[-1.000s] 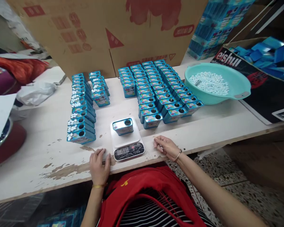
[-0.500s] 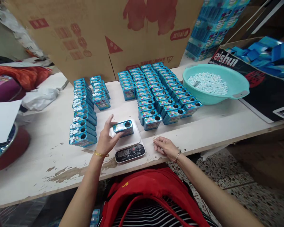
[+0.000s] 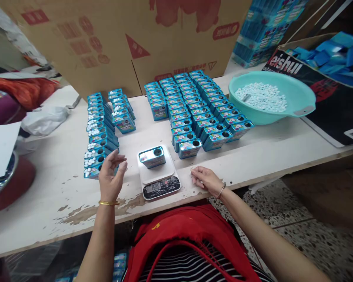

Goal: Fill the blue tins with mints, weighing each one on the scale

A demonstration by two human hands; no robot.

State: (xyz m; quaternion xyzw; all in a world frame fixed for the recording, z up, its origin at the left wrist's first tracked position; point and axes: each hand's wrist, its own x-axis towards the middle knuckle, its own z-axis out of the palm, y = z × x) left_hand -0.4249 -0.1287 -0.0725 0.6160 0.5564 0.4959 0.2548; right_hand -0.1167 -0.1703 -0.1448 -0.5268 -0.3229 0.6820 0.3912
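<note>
A blue candy tin (image 3: 152, 159) with a round hole in its top stands upright on the white kitchen scale (image 3: 148, 177), whose display is lit. My left hand (image 3: 111, 176) is to the left of the scale, thumb and fingers apart, holding nothing. It is over the front end of the left row of tins (image 3: 107, 135), hiding part of the nearest ones; I cannot tell whether it touches them. Small white candies lie on top of several of those tins. My right hand (image 3: 205, 180) rests at the table right of the scale, fingers curled together; what they hold is hidden.
A block of blue tins (image 3: 190, 149) stands behind and right of the scale. Beyond it is a turquoise basin (image 3: 300, 96) of white candies. A large cardboard box (image 3: 111, 23) backs the table (image 3: 153, 213). A red bowl (image 3: 25, 180) stands at the left.
My left hand has let go of the tin on the scale and moved left to the row of tins. The right hand stays beside the scale. The view has shifted slightly.
</note>
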